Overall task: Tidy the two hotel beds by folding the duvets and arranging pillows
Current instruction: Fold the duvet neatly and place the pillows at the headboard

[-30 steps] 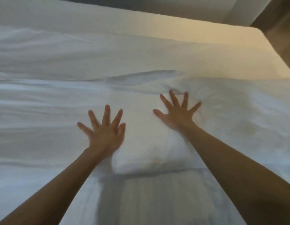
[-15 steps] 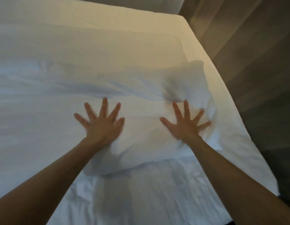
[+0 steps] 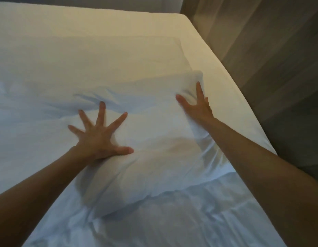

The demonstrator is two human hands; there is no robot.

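Pressing down on the puffy white bedding (image 3: pixel 154 132) with the left hand (image 3: pixel 99 138), fingers straight and spread wide, gripping nothing. Pushing at its right end with the right hand (image 3: pixel 197 107), fingers also straight, not curling round the cloth. Lying across the middle of the bed (image 3: pixel 101 41), close to the right edge; not possible telling whether pillow or folded duvet. Probably being somewhere in the middle of the task: shaping this one piece, with the rumpled sheet (image 3: pixel 190 220) in front not yet tidied. Not seeing the second bed, nor any container.
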